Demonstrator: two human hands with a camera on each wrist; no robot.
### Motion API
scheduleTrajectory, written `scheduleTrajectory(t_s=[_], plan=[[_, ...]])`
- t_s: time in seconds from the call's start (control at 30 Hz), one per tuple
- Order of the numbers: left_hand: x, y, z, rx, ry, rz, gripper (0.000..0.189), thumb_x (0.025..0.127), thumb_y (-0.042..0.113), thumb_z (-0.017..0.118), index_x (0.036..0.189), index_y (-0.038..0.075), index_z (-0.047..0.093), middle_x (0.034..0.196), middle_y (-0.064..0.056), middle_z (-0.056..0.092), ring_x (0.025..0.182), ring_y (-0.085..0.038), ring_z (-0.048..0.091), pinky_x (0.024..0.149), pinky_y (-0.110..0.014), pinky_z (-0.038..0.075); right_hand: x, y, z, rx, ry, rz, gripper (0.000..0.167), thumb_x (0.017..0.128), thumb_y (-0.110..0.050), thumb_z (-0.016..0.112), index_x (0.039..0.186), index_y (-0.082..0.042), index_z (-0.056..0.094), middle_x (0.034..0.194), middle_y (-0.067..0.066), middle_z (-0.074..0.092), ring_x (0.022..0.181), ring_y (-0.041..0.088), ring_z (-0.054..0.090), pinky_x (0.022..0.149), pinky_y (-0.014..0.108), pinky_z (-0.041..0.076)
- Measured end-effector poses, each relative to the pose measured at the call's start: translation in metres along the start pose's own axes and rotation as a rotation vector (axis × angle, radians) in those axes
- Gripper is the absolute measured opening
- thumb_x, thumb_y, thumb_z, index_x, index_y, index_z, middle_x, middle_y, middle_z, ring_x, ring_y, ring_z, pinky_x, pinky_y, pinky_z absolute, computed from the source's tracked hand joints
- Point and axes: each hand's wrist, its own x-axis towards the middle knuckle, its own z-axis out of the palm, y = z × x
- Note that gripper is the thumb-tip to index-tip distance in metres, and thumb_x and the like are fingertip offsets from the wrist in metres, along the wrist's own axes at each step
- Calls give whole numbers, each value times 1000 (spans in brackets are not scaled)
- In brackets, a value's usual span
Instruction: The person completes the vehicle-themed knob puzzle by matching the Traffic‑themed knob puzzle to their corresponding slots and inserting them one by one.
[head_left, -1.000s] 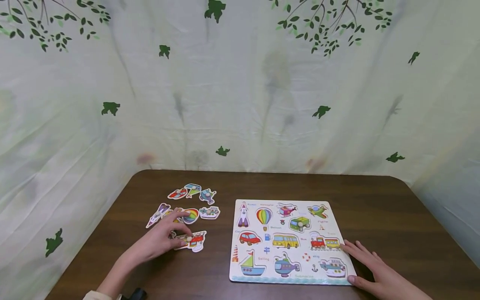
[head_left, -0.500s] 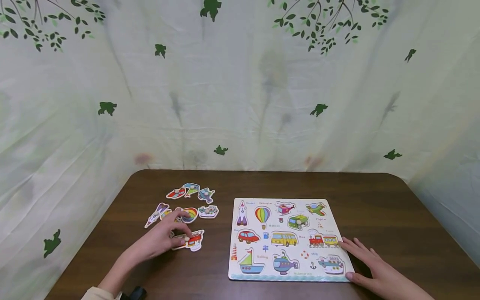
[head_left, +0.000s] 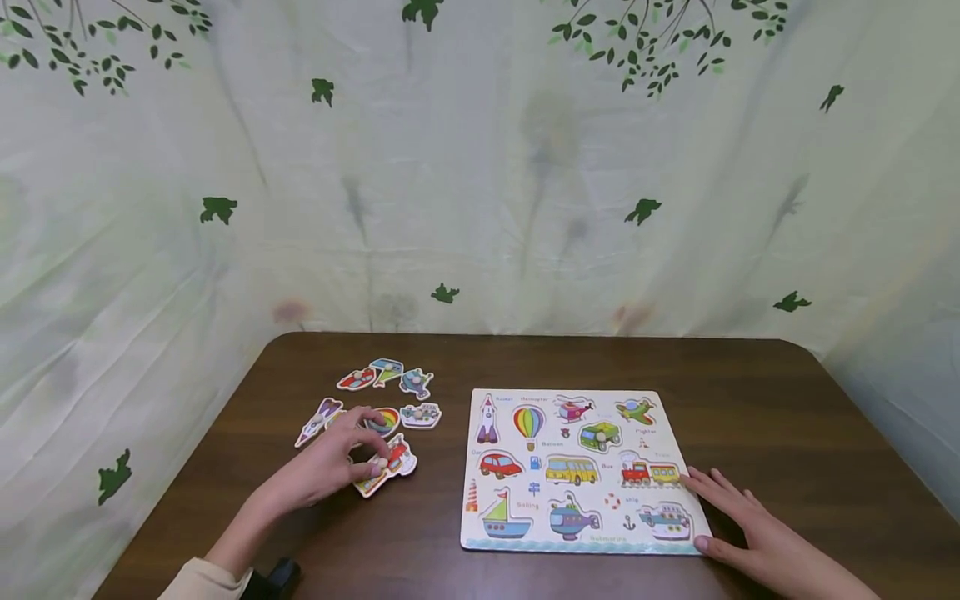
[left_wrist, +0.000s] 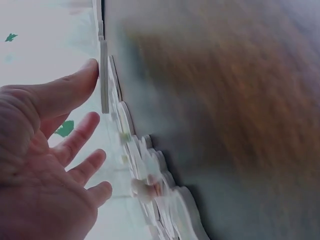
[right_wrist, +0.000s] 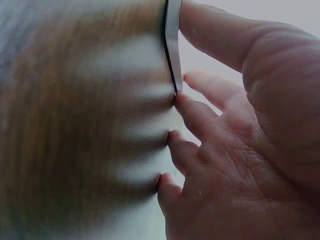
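My left hand point(head_left: 326, 458) pinches the train puzzle piece point(head_left: 394, 463) between thumb and fingers. The piece lies slanted, its red engine toward the upper right. In the left wrist view the thumb touches the piece's thin edge point(left_wrist: 104, 77), and the other fingers reach past it. Just beyond the hand lie a rainbow balloon piece point(head_left: 387, 422), partly covered by the fingers, and a ship piece point(head_left: 422, 416). My right hand point(head_left: 757, 529) rests with extended fingers at the right edge of the white puzzle board point(head_left: 585, 546). In the right wrist view the thumb touches the board's edge point(right_wrist: 173, 45).
A rocket piece point(head_left: 321, 420) lies left of the hand. Farther back are a red car piece point(head_left: 357, 379), a sailboat piece point(head_left: 387, 372) and a submarine piece point(head_left: 416, 382). A knobbed green jeep point(head_left: 599, 436) sits in the board. A printed curtain point(head_left: 480, 167) hangs behind the brown table point(head_left: 735, 383).
The left hand has moved slightly away from me and turned the train piece from nearly level to slanted. More of the piece shows. The right hand keeps its place at the board.
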Motion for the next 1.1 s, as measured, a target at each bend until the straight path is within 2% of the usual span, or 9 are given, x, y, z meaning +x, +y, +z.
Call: scheduleTrajectory(t_s=[0.17, 0.37, 0.5, 0.6, 0.73, 0.83, 0.87, 0.97, 1.1], plan=[[7, 7, 1, -34, 6, -21, 21, 81, 9, 80, 85, 27, 71, 125, -9, 53, 117, -33, 48, 94, -48, 36, 2, 0, -1, 38, -16, 18, 69, 90, -25, 72, 150, -18, 39, 155, -4, 34, 136, -18, 2, 98, 5, -6], [15, 14, 4, -33, 26, 26, 25, 77, 6, 82, 84, 27, 70, 119, -4, 54, 112, -28, 49, 93, -42, 36, 1, -1, -2, 95, -37, 64, 68, 92, -26, 70, 151, -18, 38, 155, 8, 34, 135, -20, 1, 104, 14, -10], [18, 18, 7, -23, 39, 38, 30, 75, 4, 82, 82, 29, 67, 116, -3, 54, 110, -25, 49, 92, -42, 36, 1, -2, -3, 133, -39, 76, 67, 92, -26, 70, 150, -19, 39, 155, 12, 35, 134, -20, 2, 114, 46, -9], [21, 22, 9, -23, 49, 41, 31, 74, 4, 82, 80, 30, 65, 116, -6, 55, 110, -26, 48, 92, -45, 35, 1, -2, -2, 149, -34, 73, 66, 91, -25, 70, 150, -18, 41, 154, 12, 35, 134, -20, 3, 107, 68, -4], [26, 27, 11, -34, 61, 43, 30, 73, 6, 83, 79, 29, 64, 115, -9, 55, 110, -29, 47, 93, -49, 35, 0, -3, -1, 138, -30, 65, 65, 91, -26, 71, 149, -18, 42, 154, 13, 36, 135, -19, 3, 110, 63, -5], [30, 30, 14, -45, 64, 38, 30, 73, 8, 84, 78, 30, 64, 116, -7, 54, 110, -29, 46, 93, -48, 35, 1, -4, -1, 96, -24, 55, 64, 90, -27, 71, 148, -18, 43, 151, 17, 39, 134, -20, 3, 114, 32, -7], [31, 31, 15, -48, 62, 37, 30, 73, 8, 84, 78, 30, 63, 116, -6, 54, 111, -28, 46, 93, -48, 36, 2, -5, -1, 95, -25, 59, 64, 90, -28, 71, 147, -18, 44, 150, 19, 39, 134, -20, 3, 114, 31, -7], [34, 33, 17, -63, 63, 42, 30, 73, 9, 84, 78, 30, 63, 116, -7, 54, 112, -28, 45, 94, -48, 35, 3, -5, -2, 71, -25, 58, 64, 90, -29, 72, 147, -19, 44, 149, 20, 40, 133, -21, 2, 100, 8, -8], [38, 39, 21, -105, 58, 47, 30, 72, 8, 85, 79, 28, 64, 116, -10, 54, 113, -28, 44, 95, -47, 34, 2, -4, -2, 107, -39, 79, 64, 90, -30, 71, 147, -19, 44, 150, 22, 38, 132, -21, 2, 105, 14, -10]])
